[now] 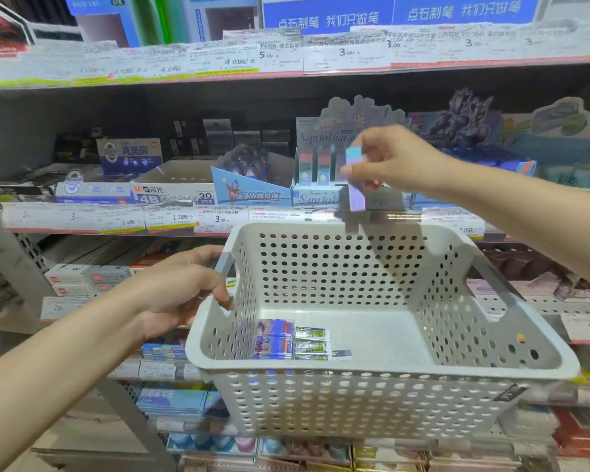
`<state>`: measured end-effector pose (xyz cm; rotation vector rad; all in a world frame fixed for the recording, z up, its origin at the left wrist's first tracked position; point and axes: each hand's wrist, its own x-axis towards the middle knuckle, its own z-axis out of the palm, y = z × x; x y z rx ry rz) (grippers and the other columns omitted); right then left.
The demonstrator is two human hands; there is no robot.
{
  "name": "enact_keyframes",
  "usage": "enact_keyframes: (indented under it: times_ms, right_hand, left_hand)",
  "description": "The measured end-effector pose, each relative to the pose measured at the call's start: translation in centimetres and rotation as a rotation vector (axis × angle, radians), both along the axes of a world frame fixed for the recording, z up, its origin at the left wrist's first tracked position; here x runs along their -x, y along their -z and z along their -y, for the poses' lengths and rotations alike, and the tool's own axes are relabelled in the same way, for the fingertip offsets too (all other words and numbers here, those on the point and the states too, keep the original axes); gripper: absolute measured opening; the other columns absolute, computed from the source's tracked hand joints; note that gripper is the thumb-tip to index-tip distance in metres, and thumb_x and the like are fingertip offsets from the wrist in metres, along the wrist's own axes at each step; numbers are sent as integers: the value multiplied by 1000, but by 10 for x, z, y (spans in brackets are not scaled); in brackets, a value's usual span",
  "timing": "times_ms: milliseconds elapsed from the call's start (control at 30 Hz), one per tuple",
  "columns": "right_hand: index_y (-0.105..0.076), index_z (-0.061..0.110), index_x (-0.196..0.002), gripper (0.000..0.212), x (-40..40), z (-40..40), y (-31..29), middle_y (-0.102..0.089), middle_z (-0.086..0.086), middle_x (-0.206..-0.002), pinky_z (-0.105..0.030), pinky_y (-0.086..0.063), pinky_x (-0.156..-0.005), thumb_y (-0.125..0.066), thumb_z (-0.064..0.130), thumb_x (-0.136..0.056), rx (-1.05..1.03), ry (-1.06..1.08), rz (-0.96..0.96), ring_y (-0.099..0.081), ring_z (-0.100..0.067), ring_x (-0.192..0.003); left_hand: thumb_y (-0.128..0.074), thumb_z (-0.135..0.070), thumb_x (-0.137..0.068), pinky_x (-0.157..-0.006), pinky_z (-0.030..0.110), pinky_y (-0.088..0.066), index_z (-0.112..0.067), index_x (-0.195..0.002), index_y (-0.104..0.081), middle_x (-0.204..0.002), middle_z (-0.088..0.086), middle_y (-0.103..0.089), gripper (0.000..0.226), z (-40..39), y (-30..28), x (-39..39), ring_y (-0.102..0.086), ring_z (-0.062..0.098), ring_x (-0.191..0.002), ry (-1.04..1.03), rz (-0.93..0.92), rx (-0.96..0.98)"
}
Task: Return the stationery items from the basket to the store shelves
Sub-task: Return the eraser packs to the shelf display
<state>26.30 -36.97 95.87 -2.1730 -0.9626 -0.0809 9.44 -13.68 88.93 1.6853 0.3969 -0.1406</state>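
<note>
A pale perforated plastic basket (372, 396) hangs in front of the store shelves. My left hand (181, 291) grips its grey left handle. Several small eraser packs (292, 339) lie in the basket's near-left corner: blue-purple ones and green-white ones. My right hand (392, 161) is raised above the basket's far rim and pinches a long pastel blue-and-lilac eraser (355, 185) that hangs upright. It is level with the Sanrio display box (321, 172) on the middle shelf.
The middle shelf (116, 219) carries eraser display boxes: an M&G 4B box (174, 195), a blue cartoon-hero box (249, 189) and others to the right. Price tags line the shelf edges. Lower shelves hold more stationery boxes.
</note>
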Motion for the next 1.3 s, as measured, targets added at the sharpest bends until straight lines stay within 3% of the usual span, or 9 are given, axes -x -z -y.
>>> enact_keyframes:
  times_ms: [67, 167, 367, 600, 667, 767, 900, 1000, 1300]
  right_hand:
    - [-54, 11, -80, 15, -14, -4, -7, -67, -11, -73, -22, -46, -56, -61, 18, -90, 11, 97, 151, -62, -12, -61]
    - [-63, 3, -100, 18, -33, -11, -9, -72, -13, -83, -39, -55, -76, -53, 15, -93, 136, 148, 235, -68, -28, -80]
    - [-62, -5, -111, 29, -41, -23, -6, -70, -22, -88, -46, -54, -78, -50, 14, -94, 232, 181, 270, -67, -34, -84]
    - [-52, 5, -132, 39, -39, -26, -7, -65, -17, -112, -36, -48, -92, -52, 18, -95, 286, 167, 325, -60, -31, -101]
    - [-58, 8, -125, 32, -35, -25, -3, -65, -13, -112, -31, -44, -88, -54, 20, -95, 286, 137, 368, -59, -29, -101]
    - [-67, 5, -95, 22, -32, -21, 4, -59, -9, -76, -30, -38, -70, -51, 19, -97, 273, 145, 462, -48, -23, -68]
    - [-63, -3, -110, 29, -40, -18, 11, -64, -18, -86, -42, -48, -77, -47, 18, -97, 276, 182, 573, -46, -26, -77]
    - [-62, 4, -115, 25, -40, -18, 14, -64, -9, -92, -36, -48, -80, -55, 16, -94, 160, 168, 580, -53, -21, -82]
    - [-69, 4, -99, 24, -38, -15, 11, -67, -7, -98, -30, -45, -78, -69, 23, -84, 5, 158, 538, -57, -19, -87]
  left_hand:
    - [-40, 19, -75, -58, 32, -49, -16, -109, -60, -75, 15, -61, 53, 2, -1, 0, -58, 26, -59, 1, -3, -3]
    - [-40, 19, -76, -61, 33, -49, -15, -109, -60, -76, 15, -61, 52, 3, -1, 1, -58, 25, -60, -1, -11, 4]
    - [-55, 10, -54, -80, 46, -47, -17, -112, -60, -92, 20, -61, 65, 2, -2, 1, -58, 30, -71, 2, -32, 7]
    - [-41, 19, -77, -54, 31, -52, -17, -109, -60, -74, 17, -61, 52, 3, -2, -1, -58, 26, -61, -5, -7, 6]
    - [-41, 19, -77, -54, 31, -52, -16, -109, -60, -72, 16, -61, 52, 3, -3, 0, -58, 26, -61, -9, -7, 4]
    - [-41, 19, -76, -55, 31, -51, -16, -110, -60, -74, 15, -61, 53, 4, -4, 0, -58, 26, -62, -6, -3, -2]
    - [-41, 20, -76, -60, 33, -50, -15, -110, -60, -74, 15, -61, 53, 5, -5, 0, -57, 26, -62, -12, -5, -2]
    - [-41, 20, -76, -63, 34, -50, -16, -111, -60, -74, 16, -61, 53, 5, -6, 0, -57, 26, -62, -17, -5, -12]
    - [-40, 19, -77, -63, 35, -50, -17, -111, -60, -64, 14, -62, 53, 8, -8, 0, -59, 23, -55, -20, -15, -25]
